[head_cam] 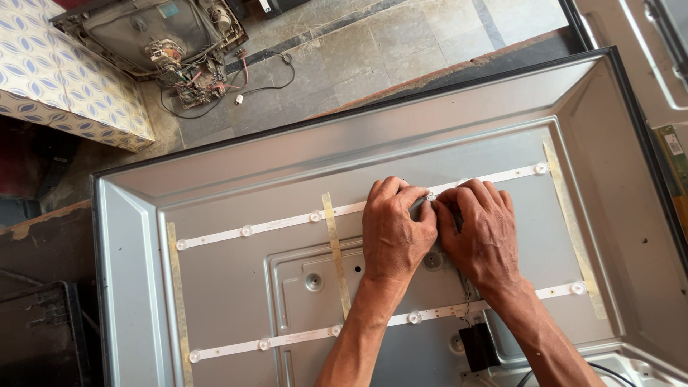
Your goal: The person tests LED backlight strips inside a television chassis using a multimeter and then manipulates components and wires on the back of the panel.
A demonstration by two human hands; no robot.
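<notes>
Both forearms enter from the 6 o'clock edge and angle up toward the middle of the open metal back pan (236, 179) of a flat television. The left hand (395, 229) lies palm down with its knuckles raised and its fingers curled tightly toward 1 o'clock; the right hand (481, 233) mirrors it, wrist bent, fingers curled toward 11 o'clock, so the fingertips of the two hands meet and touch. Both sets of fingertips press on the upper LED strip (279, 223), a thin white bar with small round lenses that runs across the pan from 9 o'clock to 3 o'clock, rising slightly to the right. The strip passes directly under the fingertips and emerges on either side of the hands. Whether the fingers pinch the strip or only press on it cannot be told, since the knuckles hide the contact. A second, lower LED strip (301, 337) runs parallel toward 6 o'clock, crossing beneath both wrists. Yellowish tape bands (335, 251) cross the strips at right angles. A black connector block (479, 345) with wires sits just at 5 o'clock of the right wrist. On the tiled floor (401, 43) at 11 o'clock lies an old tube set chassis (154, 39) with loose cables.
</notes>
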